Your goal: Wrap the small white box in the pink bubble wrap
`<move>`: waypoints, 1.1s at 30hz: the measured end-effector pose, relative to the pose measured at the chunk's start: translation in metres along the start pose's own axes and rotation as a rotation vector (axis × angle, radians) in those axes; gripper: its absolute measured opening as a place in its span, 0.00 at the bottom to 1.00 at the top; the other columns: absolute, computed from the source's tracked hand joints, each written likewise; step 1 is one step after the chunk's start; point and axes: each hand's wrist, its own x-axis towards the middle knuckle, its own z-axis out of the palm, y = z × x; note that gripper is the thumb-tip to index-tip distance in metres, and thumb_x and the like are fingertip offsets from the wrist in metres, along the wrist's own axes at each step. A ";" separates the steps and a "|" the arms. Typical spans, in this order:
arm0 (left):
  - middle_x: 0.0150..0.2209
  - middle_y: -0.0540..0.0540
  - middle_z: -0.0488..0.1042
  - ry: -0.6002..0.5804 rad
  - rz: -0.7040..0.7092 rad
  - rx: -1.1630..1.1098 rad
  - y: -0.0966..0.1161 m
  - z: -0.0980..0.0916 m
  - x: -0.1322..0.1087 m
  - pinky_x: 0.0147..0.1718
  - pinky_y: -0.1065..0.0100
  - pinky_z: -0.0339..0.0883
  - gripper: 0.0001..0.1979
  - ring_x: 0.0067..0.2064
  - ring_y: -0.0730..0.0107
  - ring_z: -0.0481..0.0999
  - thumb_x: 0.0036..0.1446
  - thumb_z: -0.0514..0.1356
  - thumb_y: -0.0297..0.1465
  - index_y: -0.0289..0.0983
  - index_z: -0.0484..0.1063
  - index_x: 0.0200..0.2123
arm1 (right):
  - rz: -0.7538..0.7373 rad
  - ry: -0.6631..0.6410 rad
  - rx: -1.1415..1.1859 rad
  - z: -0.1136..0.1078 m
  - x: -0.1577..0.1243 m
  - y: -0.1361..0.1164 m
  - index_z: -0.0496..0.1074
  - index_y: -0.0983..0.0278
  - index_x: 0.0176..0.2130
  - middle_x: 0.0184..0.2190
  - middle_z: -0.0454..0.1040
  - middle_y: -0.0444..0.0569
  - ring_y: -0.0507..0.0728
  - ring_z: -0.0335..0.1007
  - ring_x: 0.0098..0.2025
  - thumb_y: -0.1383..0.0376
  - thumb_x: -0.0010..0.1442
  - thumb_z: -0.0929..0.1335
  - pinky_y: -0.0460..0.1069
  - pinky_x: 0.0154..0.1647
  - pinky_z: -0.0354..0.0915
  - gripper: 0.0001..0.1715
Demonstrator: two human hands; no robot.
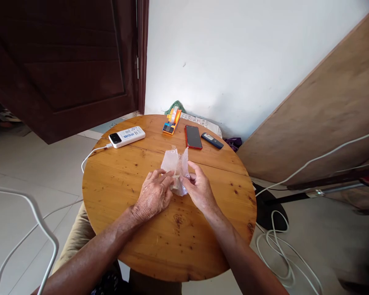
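Observation:
A crumpled piece of translucent bubble wrap (171, 159) stands partly raised near the middle of the round wooden table (110, 190). My left hand (155, 191) rests on the tabletop with its fingers bent over the wrap's near left part. On the other side, my right hand (199, 189) grips the wrap's right edge between thumb and fingers. Whether anything lies inside the wrap, I cannot tell.
Behind the wrap are an orange tape dispenser (172, 121), a red-edged phone (193, 137) and a dark blue handheld device (212, 140). A white power bank (127, 136) with a cable lies at the left. A black stand base (270, 207) and coiled cable are on the floor.

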 end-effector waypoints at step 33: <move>0.37 0.46 0.76 0.100 -0.153 -0.363 0.005 -0.014 -0.005 0.34 0.66 0.70 0.14 0.38 0.65 0.74 0.50 0.57 0.21 0.39 0.70 0.41 | -0.149 -0.147 0.009 0.007 -0.014 -0.003 0.61 0.62 0.63 0.45 0.77 0.50 0.50 0.67 0.30 0.67 0.55 0.67 0.47 0.33 0.66 0.37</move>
